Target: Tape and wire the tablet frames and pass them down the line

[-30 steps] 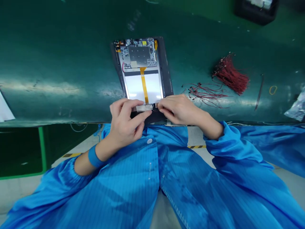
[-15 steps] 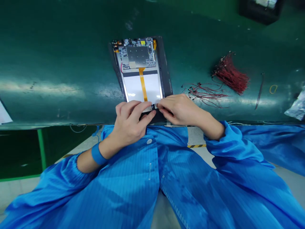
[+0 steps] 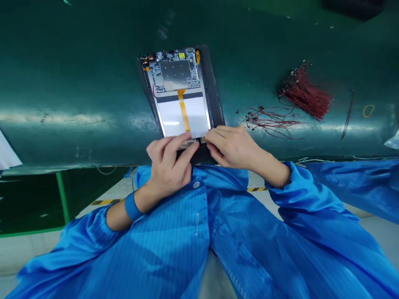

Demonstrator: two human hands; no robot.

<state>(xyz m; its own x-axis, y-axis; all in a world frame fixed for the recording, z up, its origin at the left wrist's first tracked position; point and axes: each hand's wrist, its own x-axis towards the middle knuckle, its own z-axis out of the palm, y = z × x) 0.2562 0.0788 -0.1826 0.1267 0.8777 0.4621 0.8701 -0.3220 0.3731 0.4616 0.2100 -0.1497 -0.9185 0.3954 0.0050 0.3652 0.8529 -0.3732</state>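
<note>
An opened tablet [image 3: 214,93] lies face down in front of me, its circuit board [image 3: 175,74] at the far end. An orange flat cable [image 3: 183,111] runs down over the white battery [image 3: 168,112]. At the tablet's near end, my left hand [image 3: 170,162] rests with forefinger and thumb apart, their tips beside a small black strip [image 3: 198,142]. Just right of that strip, my right hand [image 3: 232,145] has its thumb and fingers pinched together at the near right edge. Whatever is between those fingertips is hidden.
To the right lie several loose red and black wires [image 3: 264,118], a thick bundle of red wires [image 3: 307,95], a thin dark strip [image 3: 348,114] and a yellow rubber band [image 3: 368,111]. A black box [image 3: 355,7] stands at the far right. White paper [image 3: 8,151] is at the left edge.
My left forefinger and thumb have spread farther apart, and that hand has drawn slightly back. The right hand stays pinched at the same edge. The view has shifted slightly.
</note>
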